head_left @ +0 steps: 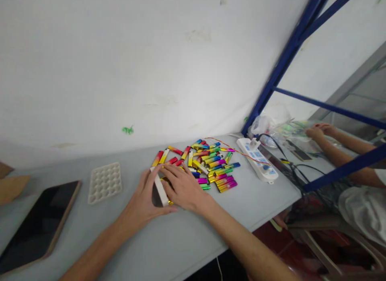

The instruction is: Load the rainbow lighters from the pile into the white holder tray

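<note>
My left hand [144,198] is wrapped around a white-edged tray-like piece [161,188] tilted up on the table, thumb at the near end and fingers at the far end. Right beside it, my right hand [183,186] has its fingers bent and together over the piece's right side. Glints of gold show between the two hands; what the right fingertips grip is hidden. Just beyond lies a loose heap of small shiny two-tone sticks, perhaps lighter casings [211,162], in red, gold, green, blue and purple. Left of my hands lies a white tray with round pits [105,182].
A dark-screened tablet [39,224] and brown cardboard [13,188] lie on the left. A white power strip [257,160] with a plug and thin red-yellow wires [238,150] stands at right. Beyond the blue metal frame [279,67], another person's hands [321,130] work at a table.
</note>
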The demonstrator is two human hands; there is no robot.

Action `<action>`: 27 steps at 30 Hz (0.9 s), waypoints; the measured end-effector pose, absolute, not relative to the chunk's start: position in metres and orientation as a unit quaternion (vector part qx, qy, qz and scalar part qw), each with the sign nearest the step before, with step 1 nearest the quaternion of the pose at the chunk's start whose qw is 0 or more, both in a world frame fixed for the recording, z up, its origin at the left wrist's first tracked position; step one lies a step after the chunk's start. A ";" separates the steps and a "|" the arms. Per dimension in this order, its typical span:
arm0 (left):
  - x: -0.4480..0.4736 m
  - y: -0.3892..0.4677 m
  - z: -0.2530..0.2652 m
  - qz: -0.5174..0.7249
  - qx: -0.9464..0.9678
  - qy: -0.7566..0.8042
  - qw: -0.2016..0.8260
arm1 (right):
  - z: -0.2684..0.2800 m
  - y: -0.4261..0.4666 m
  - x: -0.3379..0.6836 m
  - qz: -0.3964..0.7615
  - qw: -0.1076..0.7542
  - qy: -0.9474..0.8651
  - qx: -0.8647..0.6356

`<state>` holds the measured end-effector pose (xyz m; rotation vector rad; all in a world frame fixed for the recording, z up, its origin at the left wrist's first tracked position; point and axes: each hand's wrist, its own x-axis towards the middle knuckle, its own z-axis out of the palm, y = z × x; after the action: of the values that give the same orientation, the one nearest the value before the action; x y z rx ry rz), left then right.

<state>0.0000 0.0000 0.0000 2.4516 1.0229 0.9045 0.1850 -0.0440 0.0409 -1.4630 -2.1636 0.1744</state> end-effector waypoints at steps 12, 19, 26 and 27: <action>-0.016 0.000 0.017 0.290 0.876 0.351 0.160 | 0.032 -0.033 0.217 0.048 0.290 -0.783 -0.549; -0.013 -0.003 0.020 0.300 0.869 0.349 0.179 | 0.036 -0.033 0.217 0.047 0.314 -0.773 -0.550; -0.013 0.002 0.011 0.321 0.868 0.334 0.182 | 0.039 -0.044 0.178 0.009 0.244 -0.815 -0.526; -0.013 0.002 0.011 0.321 0.869 0.332 0.178 | 0.039 -0.045 0.173 -0.001 0.214 -0.822 -0.527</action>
<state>-0.0128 0.0020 0.0112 2.4581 0.9376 0.9076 0.1734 -0.0445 0.0385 -1.4631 -2.2821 -0.0020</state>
